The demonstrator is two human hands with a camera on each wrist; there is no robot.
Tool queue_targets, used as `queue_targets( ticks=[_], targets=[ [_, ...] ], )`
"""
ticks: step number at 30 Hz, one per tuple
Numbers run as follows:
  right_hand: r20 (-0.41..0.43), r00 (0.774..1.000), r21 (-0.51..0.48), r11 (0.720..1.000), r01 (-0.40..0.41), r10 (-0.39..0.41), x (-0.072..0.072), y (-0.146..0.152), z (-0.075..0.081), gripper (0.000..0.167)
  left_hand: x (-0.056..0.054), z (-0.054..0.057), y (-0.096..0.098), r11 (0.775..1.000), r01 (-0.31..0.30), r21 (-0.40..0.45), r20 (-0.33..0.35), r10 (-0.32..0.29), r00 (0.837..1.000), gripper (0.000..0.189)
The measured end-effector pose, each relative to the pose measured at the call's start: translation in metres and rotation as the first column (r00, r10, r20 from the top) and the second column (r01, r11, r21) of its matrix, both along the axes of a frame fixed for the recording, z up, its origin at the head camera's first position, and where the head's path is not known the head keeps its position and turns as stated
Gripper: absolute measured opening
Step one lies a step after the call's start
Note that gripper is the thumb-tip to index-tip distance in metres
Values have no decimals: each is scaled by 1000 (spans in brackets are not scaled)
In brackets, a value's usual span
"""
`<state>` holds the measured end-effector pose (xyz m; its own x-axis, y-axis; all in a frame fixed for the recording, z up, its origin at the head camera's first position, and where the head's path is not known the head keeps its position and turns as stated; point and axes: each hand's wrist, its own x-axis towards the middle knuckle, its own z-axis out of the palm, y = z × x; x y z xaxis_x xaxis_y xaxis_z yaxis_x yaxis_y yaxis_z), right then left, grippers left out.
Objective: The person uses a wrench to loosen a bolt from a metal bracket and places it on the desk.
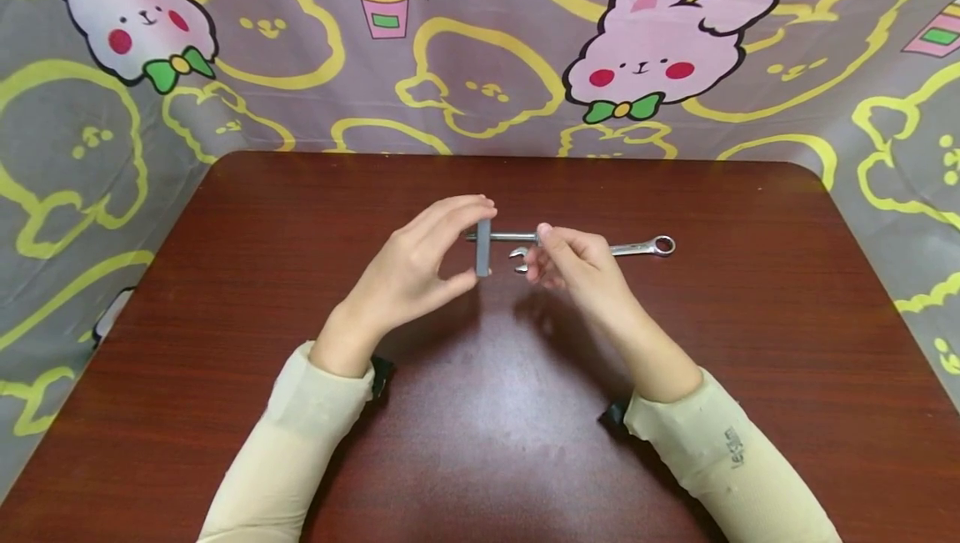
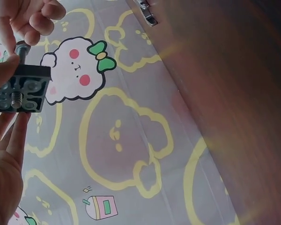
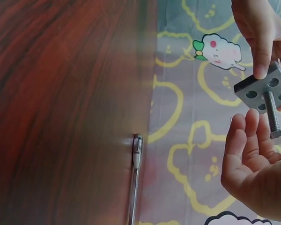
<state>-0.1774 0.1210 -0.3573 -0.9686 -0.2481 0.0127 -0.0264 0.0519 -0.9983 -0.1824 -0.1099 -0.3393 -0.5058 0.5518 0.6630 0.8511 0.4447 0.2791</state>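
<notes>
My left hand (image 1: 405, 263) grips a small grey square plate (image 1: 483, 255) by its opposite edges, thumb below and fingers above, and holds it upright over the table. A long metal bolt (image 1: 513, 236) passes through the middle of this plate. In the left wrist view the bolt's threaded tip (image 2: 17, 100) sticks out of the plate's ribbed side. Several round holes surround the bolt on the plate's flat face (image 3: 262, 97) in the right wrist view. My right hand (image 1: 585, 268) pinches the bolt at its hex head (image 3: 276, 134), with the other fingers loosely curved.
A combination wrench (image 1: 637, 249) lies on the dark wood table (image 1: 300, 193) behind my right hand, which hides its middle. A patterned cloth (image 1: 480, 67) hangs along the table's back and sides.
</notes>
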Motion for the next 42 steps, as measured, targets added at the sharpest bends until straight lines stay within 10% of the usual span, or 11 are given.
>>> queue_targets(
  ticks=[20,34,42],
  targets=[
    [-324,944,-26,999,46,-52,6,4,11,24,-3,6,0,998,-31,59,179,20,984,71],
    [-322,941,-102,992,70,-99,11,4,23,18,-1,8,3,997,-55,57,266,38,963,70],
    [-202,967,-180,976,121,-157,14,9,22,21,5,6,3,996,-67,50,207,56,977,69]
  ],
)
